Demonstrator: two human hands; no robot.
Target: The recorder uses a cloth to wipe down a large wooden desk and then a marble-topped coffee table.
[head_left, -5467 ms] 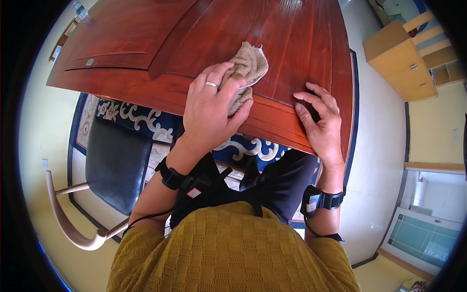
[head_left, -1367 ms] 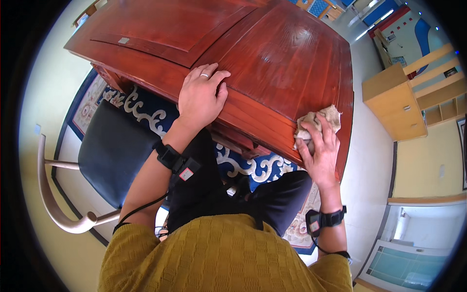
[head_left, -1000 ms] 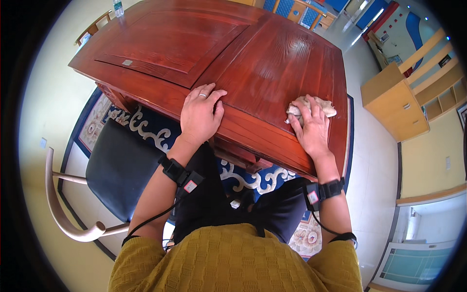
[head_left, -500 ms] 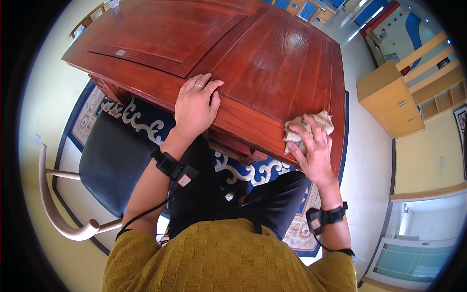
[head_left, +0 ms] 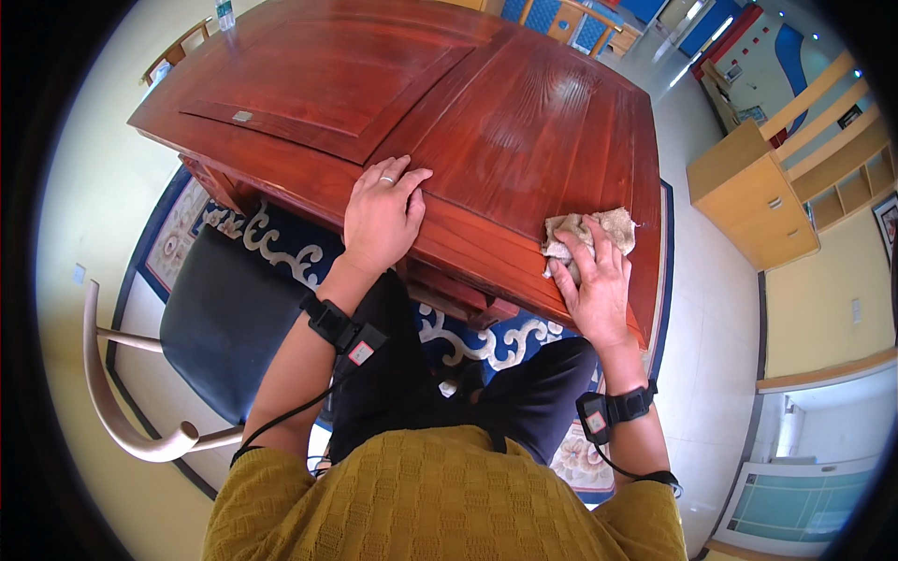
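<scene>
Head view: the right hand [head_left: 599,285] has its grip closed over a bunched tan cloth [head_left: 614,226] at two o'clock, on the red-brown table [head_left: 524,140] near its near right corner; the thumb lies at the cloth's near left side, fingers bent over the top. At between ten and eleven o'clock, the left hand [head_left: 382,220] rests on the table's near border, its grip loose and holding nothing, which should help brace the body. For an even wipe, the cloth would probably work better spread flat under all the fingers, pressed steadily. Along the seam [head_left: 486,217] running toward ten o'clock, a folded edge should reach in best.
</scene>
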